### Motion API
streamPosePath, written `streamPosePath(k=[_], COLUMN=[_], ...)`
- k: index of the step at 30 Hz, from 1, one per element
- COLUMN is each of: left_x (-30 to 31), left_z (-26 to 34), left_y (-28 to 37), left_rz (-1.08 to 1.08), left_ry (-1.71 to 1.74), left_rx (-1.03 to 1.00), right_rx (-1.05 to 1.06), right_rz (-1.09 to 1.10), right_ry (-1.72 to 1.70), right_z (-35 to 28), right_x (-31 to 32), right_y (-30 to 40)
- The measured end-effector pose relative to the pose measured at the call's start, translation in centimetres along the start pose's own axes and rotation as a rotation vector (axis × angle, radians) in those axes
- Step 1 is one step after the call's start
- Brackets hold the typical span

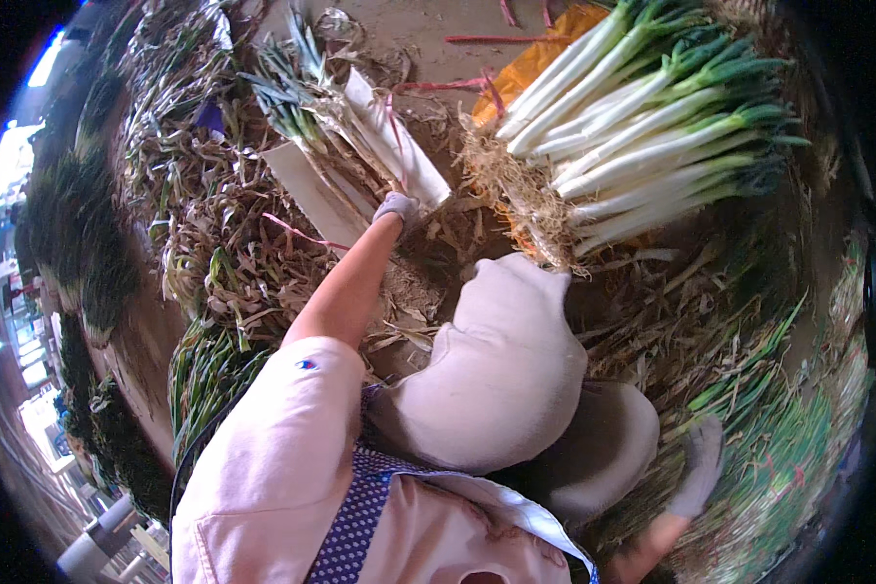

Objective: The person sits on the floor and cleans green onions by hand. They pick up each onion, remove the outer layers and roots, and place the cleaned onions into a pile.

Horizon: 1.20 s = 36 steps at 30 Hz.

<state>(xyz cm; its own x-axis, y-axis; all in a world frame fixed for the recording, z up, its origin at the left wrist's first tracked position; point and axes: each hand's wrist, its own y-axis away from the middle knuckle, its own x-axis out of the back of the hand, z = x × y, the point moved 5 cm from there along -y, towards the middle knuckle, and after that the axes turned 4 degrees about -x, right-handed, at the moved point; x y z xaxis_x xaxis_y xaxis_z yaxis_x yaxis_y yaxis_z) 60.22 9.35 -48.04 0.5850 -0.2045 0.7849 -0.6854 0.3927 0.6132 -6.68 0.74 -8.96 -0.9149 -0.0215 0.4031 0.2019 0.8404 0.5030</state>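
My left hand [398, 207], in a pale glove, is closed around the lower ends of a few unpeeled green onions [343, 142]. Their stalks are brown and husky, and they lie over white boards [401, 146] with the leaves pointing away from me. At the lower right, my gloved right hand [703, 456] is beside loose green onions [759, 394]; blur hides whether its fingers hold any. A large pile of cleaned green onions [628, 124], white-stemmed with roots [525, 197] towards the middle, rests on orange sheeting [540, 55] at the upper right.
Dry husks and leaves [219, 175] are heaped at the left, above a bunch of green leaves [212, 379]. Pink ties [438, 85] lie near the boards. My knee [496, 365] is bent in the middle. More green onions [80, 219] stand along the far left.
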Motion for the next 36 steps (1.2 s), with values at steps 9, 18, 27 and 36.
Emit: streamPosePath(k=[9,18,27,36], left_x=[4.8,19.7,22.4,12.9], left_z=[0.3,13.8,30.3,47.3], left_y=[6.0,17.3,31.2,44.8], left_rz=[0.099,0.425,0.206,-0.389], left_ry=[-0.25,0.319,0.428,0.063], left_rx=[-0.472,-0.844,-1.111,-1.702], right_rx=[-0.123,-0.066,-0.364,0.052], right_rz=[-0.17,-0.198,-0.213,0.141], right_ry=[0.345,1.167,0.78,-0.796], right_z=[12.4,22.8,19.7,23.6], right_x=[-1.2,-16.4,-16.1,-8.7], right_y=[-7.3,-13.8,-12.8,-9.9])
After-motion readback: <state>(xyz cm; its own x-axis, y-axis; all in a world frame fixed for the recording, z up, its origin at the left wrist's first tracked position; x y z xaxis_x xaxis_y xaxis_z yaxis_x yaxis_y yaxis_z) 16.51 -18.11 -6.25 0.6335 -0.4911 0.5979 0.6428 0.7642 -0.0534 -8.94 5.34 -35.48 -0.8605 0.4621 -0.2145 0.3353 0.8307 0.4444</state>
